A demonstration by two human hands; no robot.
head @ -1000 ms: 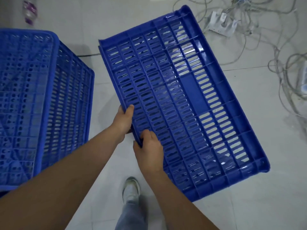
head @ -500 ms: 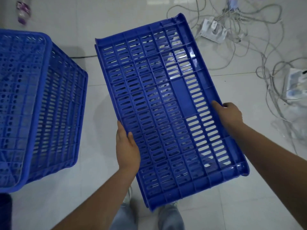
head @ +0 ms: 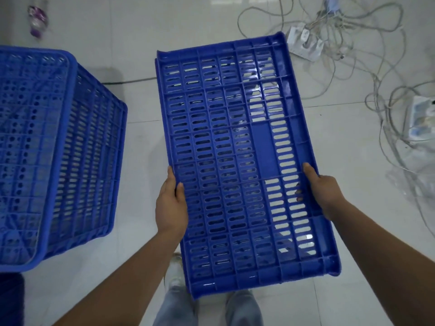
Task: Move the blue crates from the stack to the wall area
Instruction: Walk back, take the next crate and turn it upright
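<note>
I hold a blue slotted crate [head: 237, 161] off the floor in front of me, its slotted side facing up and its long axis pointing away. My left hand [head: 170, 204] grips its left edge and my right hand [head: 323, 192] grips its right edge, fingers curled under. A stack of upturned blue crates [head: 54, 149] stands on the floor at the left, apart from the held crate.
A tangle of white cables [head: 348, 48] with power strips and adapters [head: 304, 42] covers the floor at the top right and right. A plastic bottle [head: 37, 21] lies at the top left. My shoes and jeans [head: 207, 309] show below the crate on white floor tiles.
My right hand left the crate's left edge and now grips the right edge. The crate has swung from a diagonal to nearly straight ahead of me.
</note>
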